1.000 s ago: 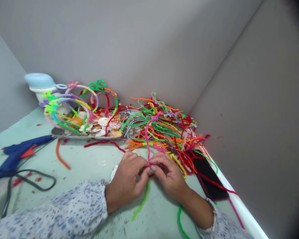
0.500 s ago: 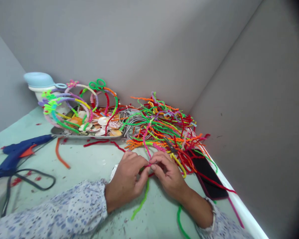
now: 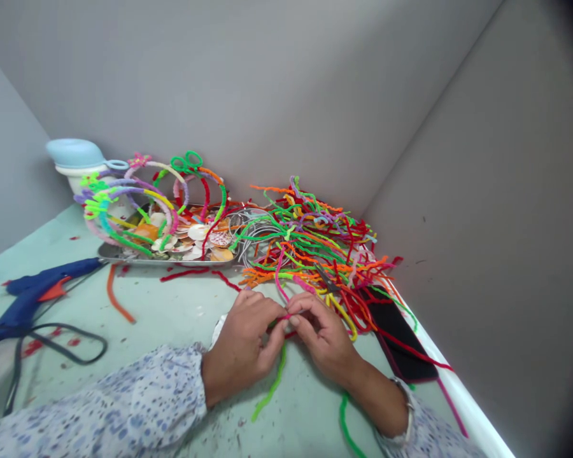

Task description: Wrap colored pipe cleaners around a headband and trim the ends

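Thumb and fingers of my left hand (image 3: 248, 340) pinch a pink pipe cleaner (image 3: 279, 277) near the table's middle. My right hand (image 3: 325, 334) pinches it too, its fingertips almost touching the left ones. One pink end rises in a bend between the hands toward the pile behind. Below the fingers hangs a light green pipe cleaner (image 3: 272, 388); whether it joins the pink one is hidden. Behind the hands curves a headband wrapped in orange, green and pink (image 3: 286, 275), its lower part covered by my hands.
A heap of coloured pipe cleaners (image 3: 315, 229) lies at the back, with scissors (image 3: 327, 280) on it. Left of it, a metal tray (image 3: 172, 262) holds shells and wrapped headbands (image 3: 162, 197). Further around are a blue glue gun (image 3: 28, 299), a lidded bottle (image 3: 76, 159) and a phone (image 3: 401, 343).
The upright pink pipe cleaner's free end has dipped slightly and bends more. Both hands stay in nearly the same place, still pinching.
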`<state>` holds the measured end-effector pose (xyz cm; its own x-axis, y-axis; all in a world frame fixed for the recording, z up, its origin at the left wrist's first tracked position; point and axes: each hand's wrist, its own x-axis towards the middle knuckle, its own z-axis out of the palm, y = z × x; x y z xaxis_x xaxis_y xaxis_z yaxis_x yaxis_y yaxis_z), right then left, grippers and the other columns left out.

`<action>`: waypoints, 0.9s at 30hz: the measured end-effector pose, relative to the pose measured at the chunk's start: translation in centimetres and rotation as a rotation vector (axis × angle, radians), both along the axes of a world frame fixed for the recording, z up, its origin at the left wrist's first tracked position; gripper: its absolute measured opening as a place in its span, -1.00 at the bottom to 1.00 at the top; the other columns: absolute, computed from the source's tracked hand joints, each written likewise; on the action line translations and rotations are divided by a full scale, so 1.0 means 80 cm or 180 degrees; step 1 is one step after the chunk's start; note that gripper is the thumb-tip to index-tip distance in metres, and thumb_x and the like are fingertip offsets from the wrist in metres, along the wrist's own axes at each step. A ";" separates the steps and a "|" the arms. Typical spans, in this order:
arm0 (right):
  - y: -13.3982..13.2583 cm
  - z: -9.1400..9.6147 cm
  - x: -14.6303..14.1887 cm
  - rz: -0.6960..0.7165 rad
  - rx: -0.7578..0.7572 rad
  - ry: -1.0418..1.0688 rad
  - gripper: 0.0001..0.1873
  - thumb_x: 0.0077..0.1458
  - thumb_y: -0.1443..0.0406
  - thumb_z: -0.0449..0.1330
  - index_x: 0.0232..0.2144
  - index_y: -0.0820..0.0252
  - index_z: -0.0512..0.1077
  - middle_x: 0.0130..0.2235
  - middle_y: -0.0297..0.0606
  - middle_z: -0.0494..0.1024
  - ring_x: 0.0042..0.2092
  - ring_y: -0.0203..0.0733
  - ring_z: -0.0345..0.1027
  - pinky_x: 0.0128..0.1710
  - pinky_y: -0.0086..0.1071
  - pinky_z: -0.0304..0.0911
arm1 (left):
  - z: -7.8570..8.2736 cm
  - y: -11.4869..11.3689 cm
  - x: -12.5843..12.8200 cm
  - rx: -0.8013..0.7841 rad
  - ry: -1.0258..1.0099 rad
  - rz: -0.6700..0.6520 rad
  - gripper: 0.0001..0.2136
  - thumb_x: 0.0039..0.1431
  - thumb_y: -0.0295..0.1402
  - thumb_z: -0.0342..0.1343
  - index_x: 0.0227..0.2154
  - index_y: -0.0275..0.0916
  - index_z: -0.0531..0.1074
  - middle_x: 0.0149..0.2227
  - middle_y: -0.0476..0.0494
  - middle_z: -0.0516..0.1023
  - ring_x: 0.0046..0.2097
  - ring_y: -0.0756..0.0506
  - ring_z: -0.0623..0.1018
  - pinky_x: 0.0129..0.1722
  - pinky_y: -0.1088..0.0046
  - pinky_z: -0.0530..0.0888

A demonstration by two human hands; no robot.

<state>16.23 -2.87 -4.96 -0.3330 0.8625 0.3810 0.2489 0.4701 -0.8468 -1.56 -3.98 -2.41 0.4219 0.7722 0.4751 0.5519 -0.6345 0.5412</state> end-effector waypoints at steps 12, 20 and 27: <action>-0.004 -0.006 -0.003 -0.0222 -0.0558 0.0592 -0.84 0.23 0.19 0.08 -0.14 0.06 0.31 -0.39 -0.36 0.38 -0.49 -0.34 0.22 -0.51 -0.46 0.19 | -0.001 0.000 0.000 -0.0009 -0.0180 0.0130 -0.87 0.19 -0.46 0.00 -0.22 -0.22 0.38 -0.37 -0.06 0.43 -0.29 -0.10 0.35 -0.22 0.31 0.24; -0.002 -0.011 -0.001 -0.0190 -0.0680 0.0358 -0.84 0.24 0.17 0.07 -0.18 0.10 0.33 -0.55 -0.45 0.29 -0.56 -0.32 0.18 -0.57 -0.46 0.12 | 0.000 -0.001 0.001 0.0053 -0.0108 0.0048 -0.90 0.21 -0.46 -0.03 -0.26 -0.25 0.37 -0.35 -0.11 0.43 -0.27 -0.11 0.36 -0.22 0.30 0.26; -0.003 -0.010 -0.001 -0.0251 -0.0376 0.0074 -0.85 0.23 0.20 0.07 -0.22 0.12 0.36 -0.44 -0.36 0.39 -0.49 -0.31 0.26 -0.49 -0.45 0.21 | 0.000 -0.004 0.003 0.0018 0.0028 0.0099 -0.90 0.24 -0.44 -0.05 -0.31 -0.24 0.37 -0.37 -0.11 0.43 -0.28 -0.11 0.36 -0.22 0.29 0.26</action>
